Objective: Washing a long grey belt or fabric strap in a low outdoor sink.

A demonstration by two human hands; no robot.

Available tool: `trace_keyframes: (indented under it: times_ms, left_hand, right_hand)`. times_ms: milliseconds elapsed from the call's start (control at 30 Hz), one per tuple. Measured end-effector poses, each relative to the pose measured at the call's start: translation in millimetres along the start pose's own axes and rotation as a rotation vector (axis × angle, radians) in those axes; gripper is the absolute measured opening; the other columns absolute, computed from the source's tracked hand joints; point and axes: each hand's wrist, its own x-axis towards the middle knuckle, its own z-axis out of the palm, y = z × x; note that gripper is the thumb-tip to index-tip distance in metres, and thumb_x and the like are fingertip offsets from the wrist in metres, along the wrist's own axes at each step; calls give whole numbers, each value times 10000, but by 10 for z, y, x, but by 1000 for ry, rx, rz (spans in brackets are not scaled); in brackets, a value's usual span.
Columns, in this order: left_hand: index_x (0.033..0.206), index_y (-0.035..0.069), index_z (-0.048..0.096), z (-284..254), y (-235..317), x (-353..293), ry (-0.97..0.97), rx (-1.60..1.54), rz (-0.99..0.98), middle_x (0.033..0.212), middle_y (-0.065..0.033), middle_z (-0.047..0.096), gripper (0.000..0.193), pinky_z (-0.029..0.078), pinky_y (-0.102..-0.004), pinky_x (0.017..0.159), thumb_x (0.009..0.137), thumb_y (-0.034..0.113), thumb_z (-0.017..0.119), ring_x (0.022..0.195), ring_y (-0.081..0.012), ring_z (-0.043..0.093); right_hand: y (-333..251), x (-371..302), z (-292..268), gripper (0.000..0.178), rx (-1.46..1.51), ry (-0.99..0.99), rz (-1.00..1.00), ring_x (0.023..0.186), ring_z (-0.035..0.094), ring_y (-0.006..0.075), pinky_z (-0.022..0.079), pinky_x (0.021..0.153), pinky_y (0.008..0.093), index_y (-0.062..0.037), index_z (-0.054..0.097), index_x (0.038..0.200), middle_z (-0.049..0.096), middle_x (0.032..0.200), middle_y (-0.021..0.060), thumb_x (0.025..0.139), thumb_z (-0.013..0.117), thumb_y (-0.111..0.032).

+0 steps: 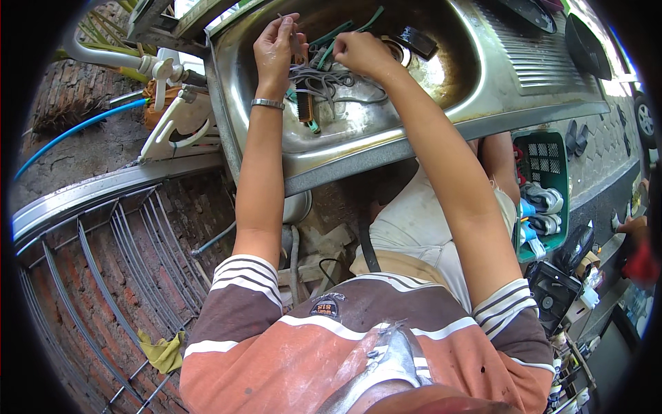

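**Tangled Grey Laces, and Two Busy Hands**

The person's left hand (276,52) pinches a thin greyish strip (296,43) between thumb and fingers, above the steel sink (452,96). The right hand (362,54) has its fingers curled beside a green cord (372,19); whether it grasps something, one cannot tell. The flat grey laces (324,86) lie in a loose heap in the basin, below and between the hands.

The most probable trouble is a knot: the loops cross each other many times, so a quick pull at one end could tighten them. The green cord, lying close to this heap, could also be caught. A brush (305,109) with dark bristles rests against the laces and may be dragged along. The skin looks wet, so the strip could slip from the left fingers. Also, a loop might hook on the metal wristband (267,103).
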Motion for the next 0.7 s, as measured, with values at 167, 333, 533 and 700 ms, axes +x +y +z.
trace_keyframes:
  times_ms: [167,333,533,700]
  left_hand:
    - [1251,29,676,-72,-46,24,-49,70,-26,995,-35,666,330,623,-296,688,1021,264,657,792,-107,673]
    - [1254,26,656,-79,-21,-17,-29,54,-23,959,-44,681,315,601,-280,680,1028,245,644,768,-112,682]
    - [1247,36,673,-35,4,26,30,44,-23,955,-34,703,304,605,-285,719,1035,252,639,829,-109,690]
    - [1216,35,704,-153,-54,31,42,111,25,976,-16,722,295,581,-246,741,1019,251,669,866,-89,687]
  right_hand:
    - [-127,-185,212,174,-108,-323,-245,1039,719,319,570,889,469,-243,769,995,759,1075,81,834,705,-229]
    - [-381,-252,313,189,-462,-468,-226,1056,720,312,578,870,452,-162,788,1003,752,1085,130,852,681,-202]
    - [-73,-95,312,215,-195,-89,-398,930,735,351,586,819,463,-66,755,995,749,964,138,883,647,-214]
    - [-156,-11,44,238,305,63,-262,838,737,293,587,807,380,-30,719,973,748,904,113,823,762,-209]
